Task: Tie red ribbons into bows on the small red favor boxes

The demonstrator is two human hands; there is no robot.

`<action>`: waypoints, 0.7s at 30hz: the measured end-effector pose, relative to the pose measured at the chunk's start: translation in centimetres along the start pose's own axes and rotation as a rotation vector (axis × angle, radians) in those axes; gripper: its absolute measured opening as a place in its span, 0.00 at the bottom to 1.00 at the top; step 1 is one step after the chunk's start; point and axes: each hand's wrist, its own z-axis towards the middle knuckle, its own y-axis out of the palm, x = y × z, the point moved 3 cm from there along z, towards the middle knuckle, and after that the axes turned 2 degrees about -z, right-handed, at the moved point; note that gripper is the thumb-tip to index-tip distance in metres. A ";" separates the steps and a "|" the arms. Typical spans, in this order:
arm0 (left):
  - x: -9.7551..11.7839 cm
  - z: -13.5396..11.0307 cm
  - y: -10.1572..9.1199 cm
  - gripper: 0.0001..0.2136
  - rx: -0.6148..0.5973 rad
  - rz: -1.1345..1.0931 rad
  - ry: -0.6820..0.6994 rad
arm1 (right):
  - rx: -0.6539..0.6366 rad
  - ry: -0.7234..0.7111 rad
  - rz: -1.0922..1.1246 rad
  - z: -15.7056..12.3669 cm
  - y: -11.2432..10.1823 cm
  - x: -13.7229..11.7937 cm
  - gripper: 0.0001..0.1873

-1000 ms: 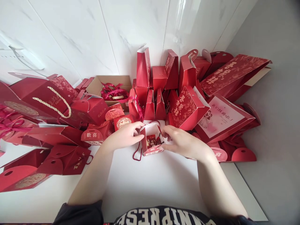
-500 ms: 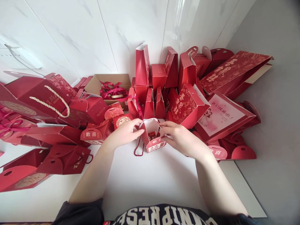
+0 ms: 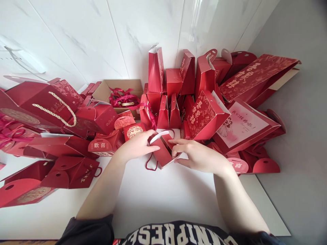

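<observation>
while the left hand [image 3: 138, 146] and the right hand [image 3: 196, 153] are steadying a small red gift box [image 3: 161, 153] at the centre of the frame, its slanting panel could be creasing if the fingers are pressing unevenly. the pale curved flap [image 3: 161, 134] along its upper edge could be catching on that panel, and the dark red cord [image 3: 151, 168], looping onto the white tabletop [image 3: 163, 197] at the lower left of the box, could be getting trapped under it. a push toward the top of the frame could be toppling the upright red boxes [image 3: 162, 117] standing just beyond.

both forearms [image 3: 102, 190] are slanting inward from the lower corners. the left thumb is lying on the panel, the index finger bending near the flap, and together they appear to be clamping the box's left edge. the right fingers are curling close together over the right edge, touching it; whether they are pinching or only resting, i cannot tell.
</observation>
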 end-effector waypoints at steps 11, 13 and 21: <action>0.2 0.9 1.0 0.14 0.124 0.109 0.123 | 0.003 0.047 0.024 1.4 1.0 2.0 0.05; 0.7 0.5 0.6 0.17 0.153 0.106 0.187 | 0.067 0.053 0.035 1.6 1.1 2.3 0.04; 1.9 -1.0 0.1 0.20 0.039 0.024 0.201 | 0.315 0.242 -0.078 1.6 1.3 2.7 0.31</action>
